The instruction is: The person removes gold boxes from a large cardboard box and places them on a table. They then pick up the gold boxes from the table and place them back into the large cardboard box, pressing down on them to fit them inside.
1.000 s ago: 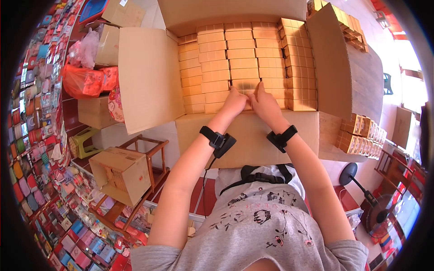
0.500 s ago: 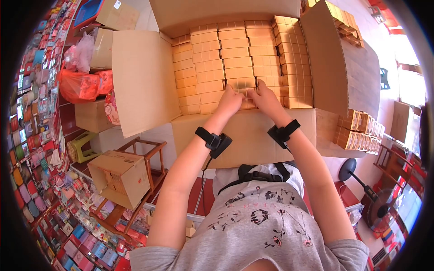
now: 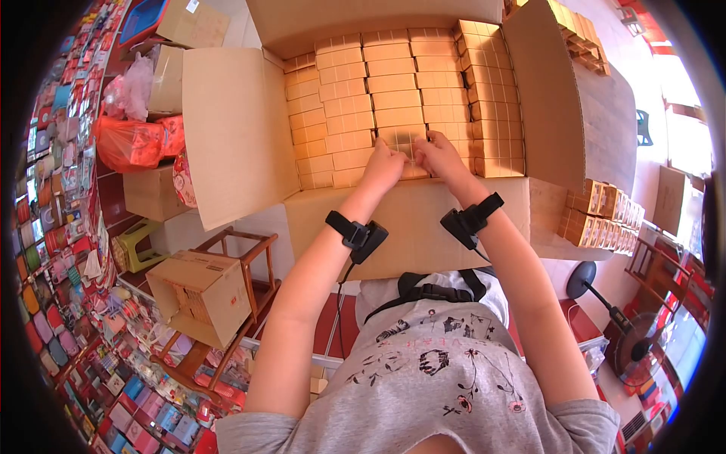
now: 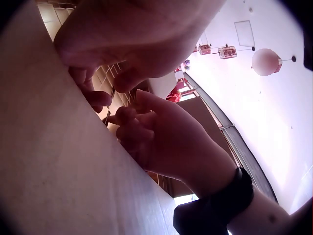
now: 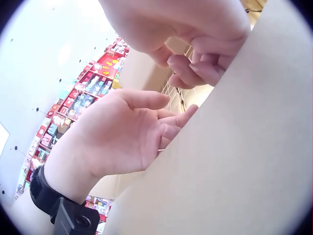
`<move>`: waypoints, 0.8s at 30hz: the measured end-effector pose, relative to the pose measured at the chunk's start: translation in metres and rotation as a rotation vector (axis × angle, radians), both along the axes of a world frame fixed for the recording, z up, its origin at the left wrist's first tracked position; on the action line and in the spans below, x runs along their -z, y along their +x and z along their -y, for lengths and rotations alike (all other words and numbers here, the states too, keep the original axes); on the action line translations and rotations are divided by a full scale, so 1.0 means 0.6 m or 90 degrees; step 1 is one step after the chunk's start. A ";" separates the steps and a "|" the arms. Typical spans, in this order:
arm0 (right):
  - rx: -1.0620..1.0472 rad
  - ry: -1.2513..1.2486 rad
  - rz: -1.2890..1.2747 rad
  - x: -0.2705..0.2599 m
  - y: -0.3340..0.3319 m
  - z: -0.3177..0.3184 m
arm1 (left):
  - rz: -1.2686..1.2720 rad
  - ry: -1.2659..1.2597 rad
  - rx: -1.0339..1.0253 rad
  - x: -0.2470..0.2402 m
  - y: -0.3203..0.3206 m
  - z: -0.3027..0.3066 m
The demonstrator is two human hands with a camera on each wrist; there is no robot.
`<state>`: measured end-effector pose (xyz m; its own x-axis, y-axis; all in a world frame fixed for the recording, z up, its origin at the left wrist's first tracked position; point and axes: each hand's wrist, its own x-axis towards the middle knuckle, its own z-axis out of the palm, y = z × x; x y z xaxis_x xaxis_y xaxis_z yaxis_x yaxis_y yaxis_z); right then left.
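Note:
An open cardboard carton point(image 3: 348, 246) is packed with columns of small gold boxes point(image 3: 397, 99). Both hands are at its near side, over the front of a middle column. My left hand point(image 3: 384, 166) grips the left end of a small gold box point(image 3: 401, 138), index finger at its far corner and thumb toward its near side. My right hand point(image 3: 446, 160) grips its right end with bent fingers. The wrist views show the left fingers point(image 4: 100, 99) curled and the right hand point(image 5: 129, 129) facing them; the carton's wall hides the lower fingertips.
Carton flaps stand out at left point(image 3: 231, 140) and right point(image 3: 541, 98). More gold boxes point(image 3: 601, 219) are stacked on the table at right. An empty-looking smaller carton point(image 3: 200, 295) rests on a wooden chair point(image 3: 261, 272) at left. A fan point(image 3: 635, 348) stands at lower right.
The head view has shifted slightly. Both hands stay at the same gold box; the thumbs, nearly meeting before, have drawn a little apart, and the right fingers are more bent.

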<state>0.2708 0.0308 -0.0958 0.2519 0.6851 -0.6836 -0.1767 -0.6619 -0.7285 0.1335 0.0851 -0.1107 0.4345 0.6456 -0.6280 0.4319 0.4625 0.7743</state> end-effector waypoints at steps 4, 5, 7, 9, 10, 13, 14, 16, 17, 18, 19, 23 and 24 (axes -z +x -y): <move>0.036 0.020 -0.031 -0.010 -0.003 0.002 | 0.005 0.014 -0.004 0.005 0.001 0.004; 0.033 0.015 -0.038 -0.012 -0.003 0.002 | 0.003 0.003 -0.012 0.004 0.001 0.005; 0.033 0.010 -0.046 -0.018 -0.002 0.002 | 0.001 -0.009 -0.017 0.000 0.001 0.005; 0.023 0.009 -0.046 -0.021 -0.002 0.004 | -0.005 -0.005 -0.009 -0.002 0.001 0.005; 0.025 0.008 -0.046 -0.018 -0.002 0.005 | -0.005 -0.006 -0.007 -0.001 0.000 0.005; 0.018 0.021 -0.044 -0.013 -0.001 0.006 | 0.005 -0.006 0.000 -0.002 -0.003 0.005; 0.009 0.025 -0.048 -0.012 0.001 0.007 | 0.001 0.007 -0.004 -0.003 -0.004 0.007; 0.003 0.030 -0.050 -0.017 0.009 0.005 | 0.000 0.020 -0.005 -0.007 0.000 0.009; -0.032 0.010 -0.027 -0.021 0.017 0.004 | -0.009 0.049 0.006 -0.010 0.003 0.009; -0.068 -0.011 -0.005 -0.024 0.022 0.004 | -0.019 0.078 0.015 -0.014 0.005 0.010; -0.068 -0.011 -0.005 -0.021 0.027 0.007 | -0.018 0.078 0.016 -0.032 0.009 0.009; -0.308 0.097 0.472 -0.013 0.042 0.027 | -0.048 0.093 0.088 -0.050 0.014 0.006; -0.394 0.163 0.715 -0.017 0.042 0.030 | -0.042 0.085 0.101 -0.053 0.014 0.006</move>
